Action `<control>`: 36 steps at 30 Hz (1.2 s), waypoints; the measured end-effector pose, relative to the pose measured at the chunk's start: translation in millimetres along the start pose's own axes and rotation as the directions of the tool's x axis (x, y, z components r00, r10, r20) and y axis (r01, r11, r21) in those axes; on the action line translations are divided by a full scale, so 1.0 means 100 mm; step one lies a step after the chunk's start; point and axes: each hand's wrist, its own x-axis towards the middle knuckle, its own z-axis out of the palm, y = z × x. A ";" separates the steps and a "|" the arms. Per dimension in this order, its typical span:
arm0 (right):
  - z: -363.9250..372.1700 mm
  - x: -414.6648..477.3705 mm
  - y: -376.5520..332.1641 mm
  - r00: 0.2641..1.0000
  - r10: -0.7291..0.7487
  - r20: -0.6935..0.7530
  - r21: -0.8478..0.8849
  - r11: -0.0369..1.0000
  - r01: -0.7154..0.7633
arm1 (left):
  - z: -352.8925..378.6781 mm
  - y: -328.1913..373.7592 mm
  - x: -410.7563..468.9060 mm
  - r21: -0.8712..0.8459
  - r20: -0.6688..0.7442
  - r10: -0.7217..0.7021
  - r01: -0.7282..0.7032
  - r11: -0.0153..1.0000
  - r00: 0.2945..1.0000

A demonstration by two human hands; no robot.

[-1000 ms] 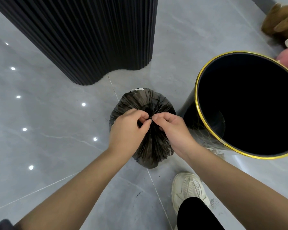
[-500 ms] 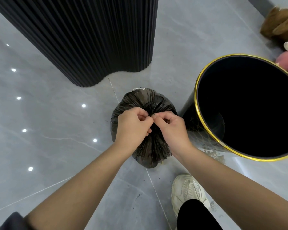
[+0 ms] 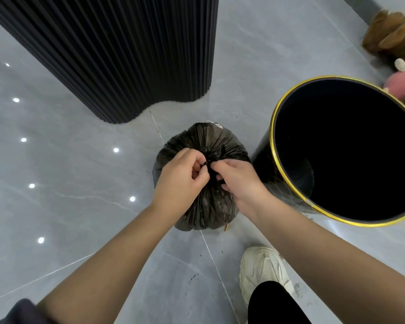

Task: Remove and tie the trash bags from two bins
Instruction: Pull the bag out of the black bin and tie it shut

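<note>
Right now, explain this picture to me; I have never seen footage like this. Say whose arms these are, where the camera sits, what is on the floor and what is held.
No machine here: one camera worn on a person's head looks down, so the two bare arms are that person's own. The left hand and right hand both pinch the gathered neck of a full black trash bag that sits on the grey tiled floor; they seem to be working a knot. Right of the bag stands a black bin with a gold rim and no liner over it. Behind is a black fluted column, the person's white shoe is below, and plush toys lie at the top right.
</note>
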 end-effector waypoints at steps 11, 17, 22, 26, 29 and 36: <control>0.04 0.06 0.02 1.000 -0.020 -0.023 -0.124 0.992 0.017 | -0.01 -0.05 0.00 0.047 0.014 0.160 -0.161 0.986 0.987; 0.06 0.12 0.02 0.995 0.096 0.015 -0.093 0.991 -0.095 | -0.05 -0.12 -0.06 0.021 -0.009 0.230 -0.230 0.973 0.973; -0.04 0.09 0.12 0.917 -0.372 0.146 -0.278 0.874 0.399 | -0.12 -0.09 0.01 -0.161 -0.030 0.028 -0.033 0.986 0.999; -0.14 0.18 0.25 0.824 -0.529 0.205 -0.615 0.585 0.529 | -0.15 -0.07 -0.02 -0.183 0.039 0.033 -0.026 0.983 0.999; -0.13 0.23 0.29 0.771 -0.613 0.169 -0.634 0.532 0.562 | -0.17 -0.01 -0.05 -0.168 -0.025 0.094 -0.097 0.981 0.995; -0.09 0.15 0.31 0.734 -0.645 0.212 -0.671 0.450 0.589 | -0.25 0.03 -0.12 -0.157 -0.112 0.089 -0.106 0.982 0.990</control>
